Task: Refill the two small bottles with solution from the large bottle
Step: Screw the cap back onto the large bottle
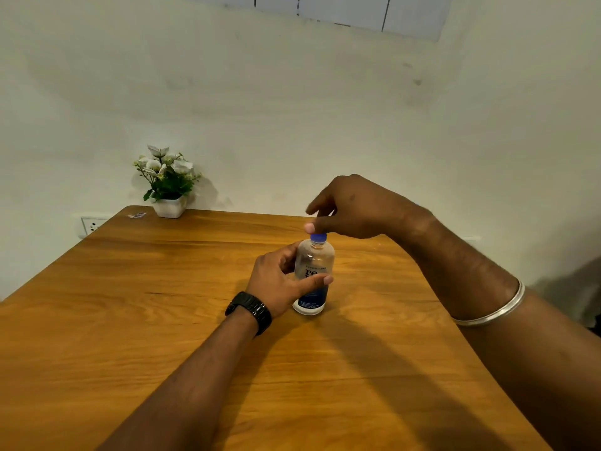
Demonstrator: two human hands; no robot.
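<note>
The large bottle [313, 278] stands upright on the wooden table [130, 320], near the middle of its top. Its long axis is vertical, and its blue cap [318, 237] points straight up, toward the ceiling. The bottle is clear, with a dark blue band low on its label, and its base rests flat on the wood.

The left hand [279, 281] holds the body of the bottle from its left side. The thumb lies across the front of the label, and the other fingers are curled round behind the bottle, so the hand is closed round it. A black watch [250, 311] is on this wrist.

The right hand [349, 208] is just above the bottle. Its fingers are bent down over the cap, and the fingertips seem to pinch the cap, though the contact is partly hidden by the hand itself. A silver bangle [494, 312] sits on the right forearm.

Far behind the bottle and to its left, a small white pot with white flowers [169, 183] stands at the back edge of the table, against the wall. A wall socket [92, 225] is further left of the pot.
</note>
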